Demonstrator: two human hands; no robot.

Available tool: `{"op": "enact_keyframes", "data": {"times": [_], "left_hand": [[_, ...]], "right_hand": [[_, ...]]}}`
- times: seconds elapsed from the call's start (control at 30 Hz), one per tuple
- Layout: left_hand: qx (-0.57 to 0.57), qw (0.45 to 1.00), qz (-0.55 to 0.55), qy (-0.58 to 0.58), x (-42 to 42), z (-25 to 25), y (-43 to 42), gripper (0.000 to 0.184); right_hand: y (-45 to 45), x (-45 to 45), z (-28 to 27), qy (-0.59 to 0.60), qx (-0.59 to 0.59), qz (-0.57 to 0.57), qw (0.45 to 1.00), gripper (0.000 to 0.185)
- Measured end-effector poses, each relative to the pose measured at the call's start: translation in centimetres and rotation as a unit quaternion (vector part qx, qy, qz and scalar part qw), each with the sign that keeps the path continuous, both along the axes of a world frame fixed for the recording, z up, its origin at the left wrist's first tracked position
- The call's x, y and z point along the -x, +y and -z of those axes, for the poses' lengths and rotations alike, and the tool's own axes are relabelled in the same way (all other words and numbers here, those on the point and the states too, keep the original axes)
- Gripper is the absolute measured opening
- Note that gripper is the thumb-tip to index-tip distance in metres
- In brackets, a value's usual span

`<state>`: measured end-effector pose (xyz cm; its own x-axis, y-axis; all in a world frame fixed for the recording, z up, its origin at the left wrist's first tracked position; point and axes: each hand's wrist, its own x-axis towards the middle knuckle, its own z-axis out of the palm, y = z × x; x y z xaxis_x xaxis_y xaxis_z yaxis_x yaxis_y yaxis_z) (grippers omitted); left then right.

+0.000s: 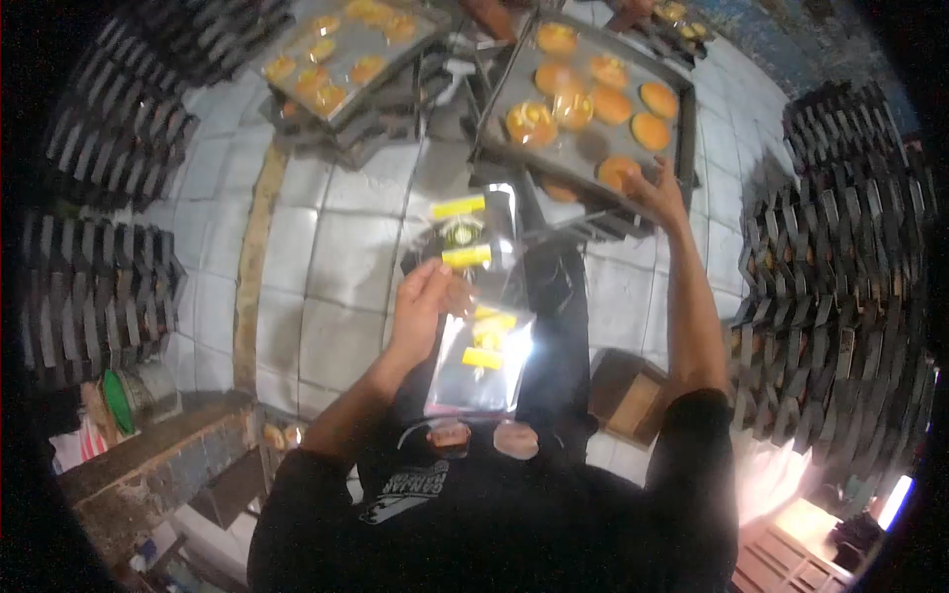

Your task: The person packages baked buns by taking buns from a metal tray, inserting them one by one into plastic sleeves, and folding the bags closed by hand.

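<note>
My left hand (423, 296) is closed on the edge of a clear plastic bag (502, 212) with yellow print, held over my lap. Below it, more clear bags (476, 381) with the same yellow print lie on my lap. My right hand (652, 193) reaches to the near right corner of a metal tray (686, 148), its fingers around a round golden bun (618, 173). Other buns lie on that tray, some of them in shiny clear wrapping, such as the wrapped bun (531, 124) at the left.
A second tray (346, 104) of wrapped buns rests on dark stacked trays at the upper left. Tall stacks of dark trays (99, 287) stand left and right (820, 326). Beside my right elbow is a brown box (630, 397). Another person's hand (489, 18) shows beyond the trays.
</note>
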<state>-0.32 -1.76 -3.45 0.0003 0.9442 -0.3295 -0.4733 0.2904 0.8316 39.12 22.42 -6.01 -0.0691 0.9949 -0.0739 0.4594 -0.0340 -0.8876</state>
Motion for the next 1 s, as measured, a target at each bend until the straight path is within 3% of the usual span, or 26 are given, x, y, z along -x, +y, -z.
{"op": "enact_keyframes", "data": {"times": [0.03,0.07,0.1,0.17,0.2,0.23,0.27,0.33,0.47,0.53,0.57,0.63,0.77,0.83,0.87,0.93,1.0], "left_hand": [[0.007,1.0,-0.01,0.011,0.0,0.3,-0.2,0.023],[0.012,0.999,-0.02,0.023,-0.1,0.5,-0.6,0.023],[-0.003,0.999,-0.032,0.015,-0.3,0.9,-0.9,0.022],[-0.017,0.999,-0.049,0.005,-0.7,0.9,-1.5,0.021],[-0.015,0.998,-0.055,0.003,-0.7,0.5,-1.7,0.021],[-0.025,0.998,-0.058,0.026,-0.7,0.4,-1.9,0.021],[-0.033,0.996,-0.062,0.05,-0.7,0.4,-1.8,0.023],[-0.032,0.996,-0.069,0.036,-0.8,0.1,-1.7,0.024],[-0.048,0.995,-0.043,0.079,-0.3,0.7,-2.0,0.024],[-0.038,0.996,-0.055,0.061,-0.4,0.3,-1.8,0.025],[-0.042,0.996,-0.05,0.062,-0.2,0.7,-1.5,0.025],[-0.055,0.997,-0.038,0.05,0.0,2.2,-1.3,0.027],[-0.009,0.992,-0.102,-0.079,0.4,-2.2,-0.1,0.03],[0.006,0.987,-0.113,-0.113,1.3,-2.9,1.5,0.027],[0.018,0.983,-0.122,-0.135,1.7,-2.6,2.9,0.026],[0.035,0.975,-0.14,-0.17,1.6,-1.8,5.2,0.024],[0.085,0.969,-0.145,-0.182,0.9,-1.7,6.8,0.023]], "right_hand": [[0.0,1.1,-1.8,0.083,0.048,0.041,0.995,0.075],[0.2,1.5,-3.0,-0.104,-0.017,0.047,0.993,0.07],[2.4,-0.3,0.2,-0.05,0.054,-0.025,0.997,0.068],[1.1,2.5,-2.8,-0.24,0.1,0.031,0.965,0.065],[1.3,2.5,-1.0,-0.191,0.064,0.026,0.979,0.07],[0.7,3.9,-2.3,-0.248,0.047,0.013,0.967,0.07],[-0.3,5.3,-3.8,-0.194,-0.046,-0.006,0.98,0.061],[5.0,5.0,3.3,-0.291,-0.178,0.02,0.94,0.055],[2.9,7.3,1.0,-0.198,-0.151,0.052,0.967,0.062],[5.3,7.3,1.5,-0.102,0.082,-0.028,0.991,0.066],[5.7,7.4,2.4,-0.1,0.079,-0.023,0.992,0.066],[5.7,7.7,4.1,0.0,-0.035,-0.082,0.996,0.057],[-2.5,10.4,-7.7,0.085,0.038,-0.047,0.995,0.06],[-8.3,12.4,-11.5,0.418,0.064,0.039,0.906,0.059],[-10.5,13.1,-12.4,0.404,0.077,0.036,0.911,0.059],[-15.5,14.5,-13.1,0.548,0.145,-0.089,0.819,0.063],[-20.2,17.3,-14.2,0.293,0.059,-0.062,0.952,0.055]]}}
